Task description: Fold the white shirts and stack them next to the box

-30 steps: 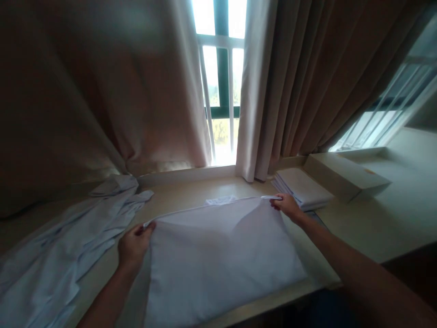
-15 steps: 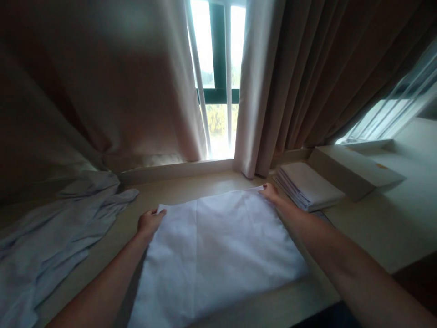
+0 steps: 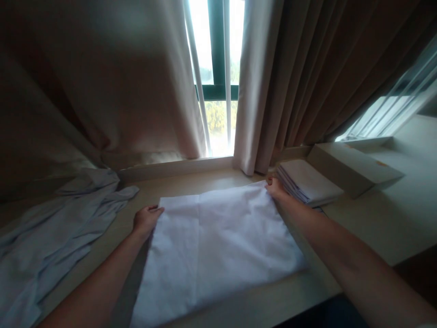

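Observation:
A white cloth point(image 3: 218, 241) lies spread over the pale tabletop in front of me, with a crease running down its left part. My right hand point(image 3: 275, 188) pinches its far right corner. At the far left corner, my left hand point(image 3: 146, 220) has thumb and fingers closed on the side edge. Both arms reach forward along the cloth's sides. What the near left part of the cloth looks like is cut off by the frame's bottom.
Crumpled white fabric point(image 3: 64, 232) lies to the left. A stack of folded white cloths point(image 3: 310, 182) and a pale box point(image 3: 355, 168) are at the right. Behind the tabletop point(image 3: 372, 228), long curtains point(image 3: 259, 91) hang beside a window point(image 3: 218, 91).
My right hand has moved slightly right and away with its corner. The left hand has shifted a little left, and the cloth's far edge looks straighter and flatter.

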{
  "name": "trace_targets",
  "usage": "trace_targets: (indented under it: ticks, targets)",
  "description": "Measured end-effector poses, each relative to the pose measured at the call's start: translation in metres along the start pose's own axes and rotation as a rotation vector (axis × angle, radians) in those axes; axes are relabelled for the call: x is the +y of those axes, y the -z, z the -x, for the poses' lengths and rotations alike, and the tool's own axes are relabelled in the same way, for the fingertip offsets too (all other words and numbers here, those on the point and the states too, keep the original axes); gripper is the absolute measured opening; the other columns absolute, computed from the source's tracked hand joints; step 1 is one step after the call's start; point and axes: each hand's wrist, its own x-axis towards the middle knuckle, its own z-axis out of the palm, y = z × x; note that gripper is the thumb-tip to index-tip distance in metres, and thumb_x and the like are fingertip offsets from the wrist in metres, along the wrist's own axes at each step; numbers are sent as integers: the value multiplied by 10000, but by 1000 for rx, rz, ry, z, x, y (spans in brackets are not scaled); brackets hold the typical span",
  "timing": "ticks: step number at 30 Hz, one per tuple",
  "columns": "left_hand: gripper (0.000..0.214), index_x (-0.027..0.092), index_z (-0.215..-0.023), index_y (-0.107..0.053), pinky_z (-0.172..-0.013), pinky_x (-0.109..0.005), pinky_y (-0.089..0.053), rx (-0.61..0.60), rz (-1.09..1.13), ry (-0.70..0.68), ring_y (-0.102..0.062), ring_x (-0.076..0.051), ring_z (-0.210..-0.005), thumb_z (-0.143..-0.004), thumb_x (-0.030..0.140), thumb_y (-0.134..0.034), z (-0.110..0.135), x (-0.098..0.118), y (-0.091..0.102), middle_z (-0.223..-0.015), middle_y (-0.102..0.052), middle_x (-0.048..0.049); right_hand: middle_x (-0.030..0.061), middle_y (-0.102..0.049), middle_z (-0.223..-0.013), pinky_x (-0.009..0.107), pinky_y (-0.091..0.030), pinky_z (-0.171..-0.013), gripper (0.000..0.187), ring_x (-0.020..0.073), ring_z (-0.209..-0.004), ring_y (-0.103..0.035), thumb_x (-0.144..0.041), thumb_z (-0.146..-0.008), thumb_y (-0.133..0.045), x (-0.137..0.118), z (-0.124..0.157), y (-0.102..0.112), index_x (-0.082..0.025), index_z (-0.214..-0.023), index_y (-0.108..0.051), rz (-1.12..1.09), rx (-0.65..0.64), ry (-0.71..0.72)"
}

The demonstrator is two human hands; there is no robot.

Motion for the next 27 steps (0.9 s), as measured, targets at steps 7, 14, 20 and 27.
trace_targets:
  ticks: [7, 14, 20, 27]
  targets:
    - [679, 116, -1178, -586, -785, -356, -479, 0, -159, -70, -653, -276, -898, -673, 568, -636, 57, -41, 25, -983, -696, -137, 127, -612, -1061, 348, -419, -816, 404, 234, -949, -567, -323, -844, -567, 3, 92, 28, -151, -1208, -532, 137, -20, 7]
    - [524, 217, -1037, -640, -877, -368, -485, -1, -1, -19, -639, -271, -966, -728, 631, -551, 165, -84, 43, -1052, -680, -68, 140, -580, -1146, 405, -349, -939, 293, 284, -1089, -486, -343, -965, -392, 22, 245, 71, -178, -1143, -555, 471, 104, 185]
    - [517, 229, -1041, -644, -918, -377, -469, -11, 28, -14, -625, -274, -1000, -719, 625, -560, 193, -86, 47, -1073, -669, -47, 146, -567, -1112, 428, -295, -972, 343, 288, -1058, -469, -417, -966, -397, 20, 256, 94, -170, -1135, -565, 658, 79, 181]
    - [525, 217, -1035, -643, -927, -380, -464, 5, -47, -45, -627, -273, -975, -710, 622, -564, 193, -80, 44, -1068, -662, -64, 148, -536, -1206, 498, -222, -1008, 538, 323, -1135, -416, -620, -878, -481, 27, 238, 107, -195, -1202, -546, 752, 39, 162]
